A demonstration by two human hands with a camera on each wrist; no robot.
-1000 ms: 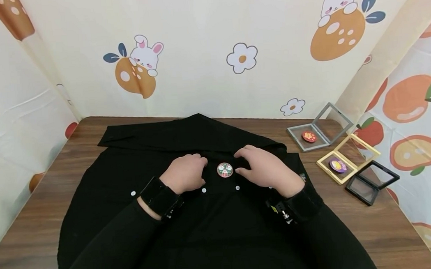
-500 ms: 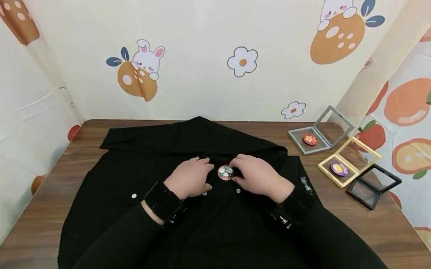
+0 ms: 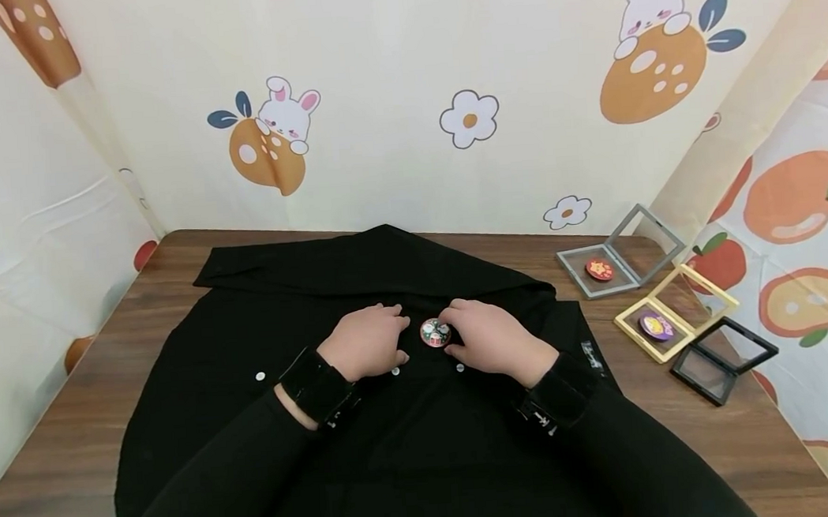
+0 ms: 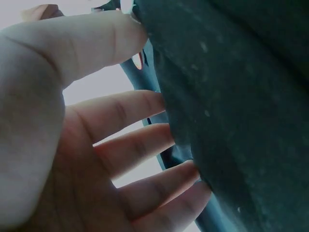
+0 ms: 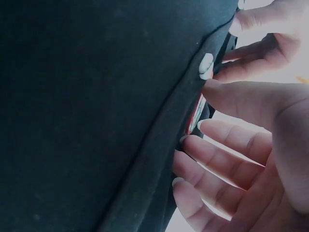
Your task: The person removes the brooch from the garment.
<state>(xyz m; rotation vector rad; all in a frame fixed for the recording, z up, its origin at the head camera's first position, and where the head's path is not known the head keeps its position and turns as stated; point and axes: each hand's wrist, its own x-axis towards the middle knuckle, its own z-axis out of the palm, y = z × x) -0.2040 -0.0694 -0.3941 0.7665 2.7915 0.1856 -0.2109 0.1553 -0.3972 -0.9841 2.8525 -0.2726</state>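
A black button-front shirt (image 3: 414, 266) lies spread on the wooden table. On its front sits a round pin badge (image 3: 433, 334), green and white with a red rim. The right hand (image 3: 497, 336) has its thumb and index finger at the badge's right edge; in the right wrist view the badge (image 5: 195, 116) shows edge-on beside these fingertips. Just left of the badge, the left hand (image 3: 362, 344) rests its fingertips on the cloth, thumb near a white button (image 3: 396, 372). The left wrist view shows those fingers spread, fingertips against the shirt (image 4: 231, 106).
Three open display cases stand at the right: a grey case (image 3: 572, 276) with a red badge (image 3: 599, 269), a yellow case (image 3: 638, 343) with a purple badge (image 3: 655, 326), and a black case (image 3: 706, 373). Patterned curtains (image 3: 379, 158) enclose the table (image 3: 48, 447).
Both hands have moved inward toward the badge since a second ago; the right thumb and index finger have reached its edge. Over the last half second they hardly move.
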